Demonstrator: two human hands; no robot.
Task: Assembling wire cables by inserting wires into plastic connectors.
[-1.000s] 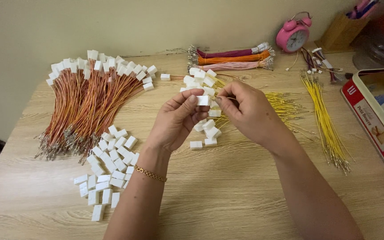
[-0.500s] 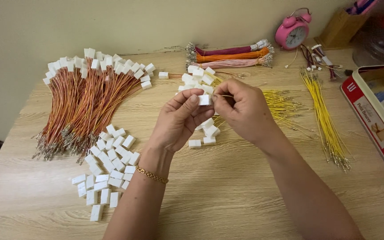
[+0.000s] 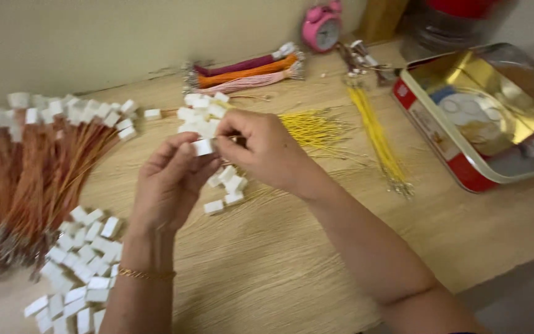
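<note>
Wooden tabletop (image 3: 279,272) fills the head view, wall behind. At centre, the left hand (image 3: 171,182) pinches a small white connector (image 3: 203,147) between fingertips; the right hand (image 3: 267,148), at 3 o'clock of it, is closed narrowly on its other side. Loose white connectors (image 3: 78,260) lie at 8 o'clock, orange wire bundles (image 3: 32,179) at 9, yellow wires (image 3: 375,133) at 2.

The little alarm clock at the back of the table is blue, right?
Not blue. The head view shows the little alarm clock at the back of the table is pink. It stands behind the bundles of wires.
</note>
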